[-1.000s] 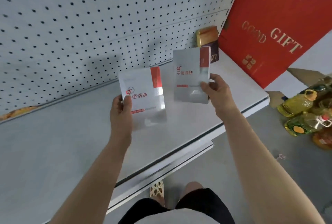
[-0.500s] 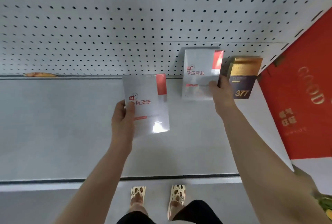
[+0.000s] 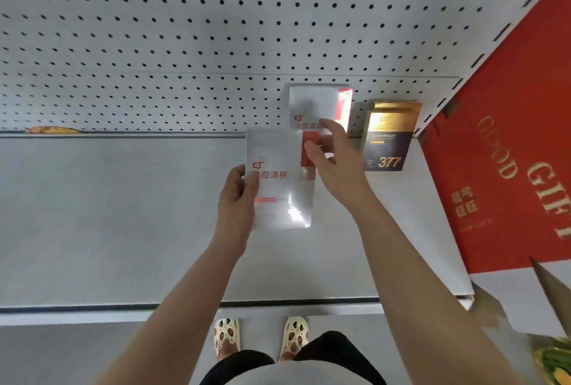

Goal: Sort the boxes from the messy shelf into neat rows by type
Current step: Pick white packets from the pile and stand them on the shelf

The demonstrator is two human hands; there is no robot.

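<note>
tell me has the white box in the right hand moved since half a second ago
Yes. The right hand has let go; that white box now stands against the pegboard, left of the gold box. The hand has pulled back toward the left hand's box.

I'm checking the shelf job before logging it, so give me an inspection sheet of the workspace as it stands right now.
Surface: grey shelf, pegboard back panel behind it.
Job's things: one white-and-red box held above the shelf; a matching white-and-red box upright against the pegboard; gold-and-navy 377 box upright to its right.
Clutter: orange scrap at the shelf's back edge.
Hands: left hand grips the held box by its left edge; right hand open, fingers relaxed, holding nothing.
Cables: nothing seen.
Surroundings: red GOOD GIFT box at the right; sandalled feet on the floor below.
</note>
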